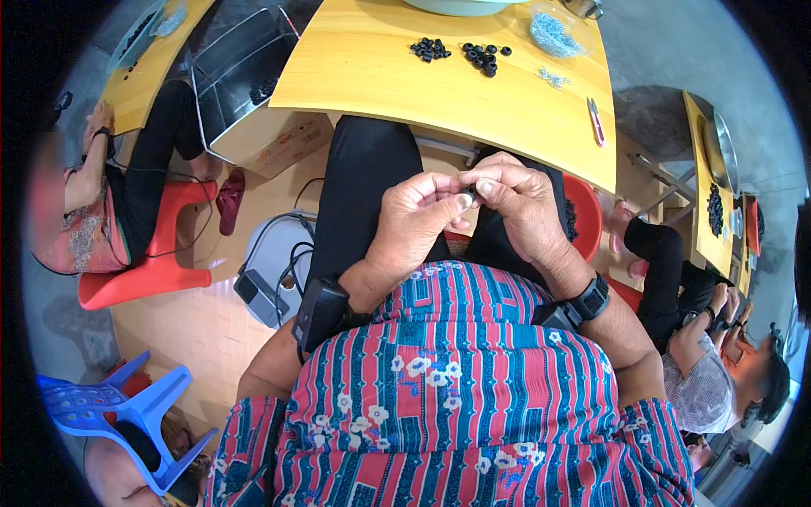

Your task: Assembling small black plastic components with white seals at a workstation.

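Note:
Above my lap, just off the table's near edge, my left hand (427, 211) and my right hand (515, 198) meet fingertip to fingertip. Both are closed in a pinch on a small black part (472, 193), mostly covered by the fingers. On the yellow table (372, 68) ahead lie a cluster of small black cylinders (430, 50) and a group of black ring-like pieces (481, 59). To their right are a clear bowl of small silvery metal pieces (554, 35), a little loose heap of such pieces (554, 79) and red-handled thread snips (596, 122).
A red tub (590, 224) with black pieces stands beside my right leg. Left of the table is a cardboard box (279, 144) with a dark lining. A blue stool (152, 406) stands at lower left. Other people sit at both sides, at tables of their own.

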The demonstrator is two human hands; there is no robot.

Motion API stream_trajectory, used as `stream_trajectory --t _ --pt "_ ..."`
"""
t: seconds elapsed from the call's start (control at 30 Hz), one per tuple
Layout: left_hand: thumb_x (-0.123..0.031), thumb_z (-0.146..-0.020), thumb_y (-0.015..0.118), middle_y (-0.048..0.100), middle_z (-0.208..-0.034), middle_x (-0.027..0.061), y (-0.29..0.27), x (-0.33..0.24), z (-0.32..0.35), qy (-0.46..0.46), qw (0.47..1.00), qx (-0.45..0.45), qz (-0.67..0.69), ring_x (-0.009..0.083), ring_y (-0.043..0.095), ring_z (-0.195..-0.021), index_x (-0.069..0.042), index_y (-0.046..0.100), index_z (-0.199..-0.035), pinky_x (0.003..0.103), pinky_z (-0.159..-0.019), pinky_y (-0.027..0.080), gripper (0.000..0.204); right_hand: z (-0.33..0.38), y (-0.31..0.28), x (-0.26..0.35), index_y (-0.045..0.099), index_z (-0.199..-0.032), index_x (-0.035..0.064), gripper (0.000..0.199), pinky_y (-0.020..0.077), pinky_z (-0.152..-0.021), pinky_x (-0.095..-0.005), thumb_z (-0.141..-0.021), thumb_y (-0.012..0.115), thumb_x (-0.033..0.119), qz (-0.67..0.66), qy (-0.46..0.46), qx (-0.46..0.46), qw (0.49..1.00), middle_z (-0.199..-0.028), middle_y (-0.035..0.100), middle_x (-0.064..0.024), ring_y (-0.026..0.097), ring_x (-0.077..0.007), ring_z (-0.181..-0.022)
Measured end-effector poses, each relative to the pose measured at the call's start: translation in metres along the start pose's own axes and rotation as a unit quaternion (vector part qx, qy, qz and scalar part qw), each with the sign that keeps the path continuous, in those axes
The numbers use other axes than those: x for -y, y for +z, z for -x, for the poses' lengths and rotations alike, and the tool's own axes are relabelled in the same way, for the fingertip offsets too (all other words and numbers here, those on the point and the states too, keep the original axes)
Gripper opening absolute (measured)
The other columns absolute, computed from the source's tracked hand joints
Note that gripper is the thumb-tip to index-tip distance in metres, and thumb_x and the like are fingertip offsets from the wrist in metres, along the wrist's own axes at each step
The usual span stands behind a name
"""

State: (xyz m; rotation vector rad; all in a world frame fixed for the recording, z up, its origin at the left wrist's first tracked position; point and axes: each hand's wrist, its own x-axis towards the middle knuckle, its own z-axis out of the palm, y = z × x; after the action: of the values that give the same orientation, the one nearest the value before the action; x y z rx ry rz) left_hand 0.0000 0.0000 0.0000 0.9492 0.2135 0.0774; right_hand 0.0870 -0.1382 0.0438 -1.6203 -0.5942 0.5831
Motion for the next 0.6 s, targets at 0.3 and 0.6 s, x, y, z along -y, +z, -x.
stream_trajectory --t 0.3,0.6 --pt "-0.005 -0.087 0.058 0.064 -0.093 0.0085 -0.003 -0.003 -0.011 0.029 0.996 0.013 -0.083 0.0106 0.061 -0.083 0.003 0.057 -0.105 0.023 -0.071 0.052 0.019 -0.008 0.0 0.006 0.069 -0.092 0.0 0.014 0.0479 -0.075 -0.0248 -0.084 0.057 0.0 0.107 -0.06 -0.027 0.992 -0.085 0.061 -0.0057 0.059 -0.0122 -0.079" --pt "-0.004 -0.087 0.058 0.065 -0.089 0.0079 -0.007 -0.004 -0.011 0.063 0.991 0.028 -0.117 0.0106 0.061 -0.082 0.004 0.059 -0.102 0.023 -0.071 0.051 0.016 -0.009 -0.005 -0.001 0.065 -0.099 -0.001 0.016 0.0487 -0.078 -0.0289 -0.086 0.058 0.005 -0.298 0.171 0.023 0.939 -0.086 0.061 -0.0064 0.058 -0.0154 -0.078"
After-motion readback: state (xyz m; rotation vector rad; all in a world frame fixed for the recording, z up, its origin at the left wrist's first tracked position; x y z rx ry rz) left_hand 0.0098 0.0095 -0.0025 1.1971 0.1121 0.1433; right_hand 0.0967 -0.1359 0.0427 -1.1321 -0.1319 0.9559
